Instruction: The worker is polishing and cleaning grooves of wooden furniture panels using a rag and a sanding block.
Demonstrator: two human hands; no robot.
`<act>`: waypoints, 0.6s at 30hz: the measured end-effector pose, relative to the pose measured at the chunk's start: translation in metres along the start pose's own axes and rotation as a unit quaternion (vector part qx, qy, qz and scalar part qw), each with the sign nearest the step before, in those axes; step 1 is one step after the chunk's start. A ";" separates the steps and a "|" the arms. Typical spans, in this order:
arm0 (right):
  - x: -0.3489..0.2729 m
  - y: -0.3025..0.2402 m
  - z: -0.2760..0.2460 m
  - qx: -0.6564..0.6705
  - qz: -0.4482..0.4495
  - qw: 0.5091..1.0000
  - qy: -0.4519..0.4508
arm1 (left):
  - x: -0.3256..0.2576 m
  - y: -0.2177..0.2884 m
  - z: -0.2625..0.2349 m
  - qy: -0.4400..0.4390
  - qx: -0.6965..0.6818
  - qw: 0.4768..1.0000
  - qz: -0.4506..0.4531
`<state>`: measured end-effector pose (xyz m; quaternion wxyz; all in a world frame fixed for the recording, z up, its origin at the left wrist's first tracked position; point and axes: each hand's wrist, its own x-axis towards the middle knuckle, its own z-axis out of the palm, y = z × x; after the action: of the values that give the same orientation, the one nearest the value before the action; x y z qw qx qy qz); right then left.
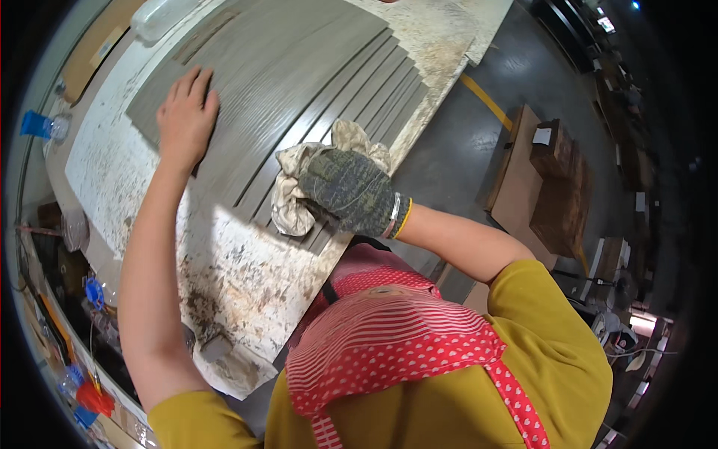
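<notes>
A grey wood-grain panel [269, 67] lies on the stained worktable, with several narrow grey strips [366, 86] side by side along its right. My bare left hand [187, 120] rests on the panel's left part, fingers stretched out and holding nothing. On my right hand [348, 191] is a dark green knit glove with a yellow cuff edge. Bunched under and around its fingers is a crumpled off-white rag [290, 200], pressed onto the near ends of the strips. The gloved fingertips are partly hidden by the rag.
The white, paint-stained worktable [247, 277] has its edge close to my body. A clear plastic container [158, 19] stands at the far left, a blue-capped bottle [43, 126] at the left. Cardboard boxes [557, 168] stand on the floor to the right.
</notes>
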<state>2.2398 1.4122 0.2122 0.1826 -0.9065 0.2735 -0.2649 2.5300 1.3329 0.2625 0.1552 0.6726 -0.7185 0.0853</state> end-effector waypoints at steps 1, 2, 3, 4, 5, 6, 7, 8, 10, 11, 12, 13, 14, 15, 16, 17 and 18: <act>0.002 0.012 -0.003 0.161 0.091 0.982 -0.031 | -0.003 0.000 -0.003 0.000 -0.002 1.000 0.005; 0.009 0.024 -0.007 0.318 0.177 0.929 -0.061 | -0.004 -0.004 -0.004 -0.002 0.002 1.000 0.007; 0.009 0.042 -0.031 0.149 0.152 0.975 -0.056 | -0.004 -0.004 -0.004 -0.004 0.006 1.000 0.010; 0.012 0.052 -0.054 -0.021 0.120 0.991 -0.050 | -0.004 -0.003 -0.005 -0.004 0.009 1.000 0.011; 0.013 0.053 -0.059 -0.022 0.122 0.991 -0.045 | -0.002 0.001 -0.006 -0.012 0.002 1.000 0.008; 0.013 0.054 -0.063 0.037 0.155 0.986 -0.042 | -0.001 0.004 -0.007 -0.020 -0.006 1.000 0.005; 0.017 0.059 -0.066 0.097 0.182 0.978 -0.041 | 0.000 0.005 -0.006 -0.018 -0.002 1.000 0.006; 0.019 0.063 -0.069 0.158 0.209 0.964 -0.040 | -0.001 0.005 -0.005 -0.019 0.004 1.000 0.011; 0.026 0.074 -0.074 0.276 0.258 0.925 -0.038 | 0.000 0.000 -0.005 -0.018 0.013 1.000 0.015; 0.026 0.075 -0.077 0.275 0.260 0.925 -0.035 | -0.002 -0.001 -0.006 -0.023 0.005 1.000 0.014; 0.027 0.071 -0.078 0.207 0.231 0.950 -0.039 | -0.004 -0.003 -0.006 -0.028 -0.003 1.000 0.012; 0.025 0.064 -0.079 0.136 0.205 0.968 -0.043 | -0.003 -0.002 -0.008 -0.038 -0.013 0.999 0.008; 0.025 0.057 -0.079 0.065 0.178 0.981 -0.046 | -0.001 0.001 -0.009 -0.042 -0.015 0.999 0.015; 0.024 0.054 -0.078 -0.007 0.151 0.987 -0.050 | 0.001 0.003 -0.009 -0.040 -0.013 0.999 0.014; 0.022 0.052 -0.078 -0.074 0.119 0.989 -0.056 | 0.001 0.004 -0.012 -0.040 -0.007 0.999 0.008; 0.026 0.070 -0.099 -0.236 -0.028 0.970 0.054 | 0.001 0.001 -0.014 -0.039 -0.003 0.999 0.013; 0.029 0.079 -0.119 -0.265 0.150 0.949 -0.077 | -0.002 0.000 -0.014 -0.042 -0.001 0.999 0.015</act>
<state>2.1603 1.3111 0.2803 -0.0062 -0.8882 0.4522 -0.0812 2.5319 1.3398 0.2748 0.1243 0.6650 -0.7342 0.0580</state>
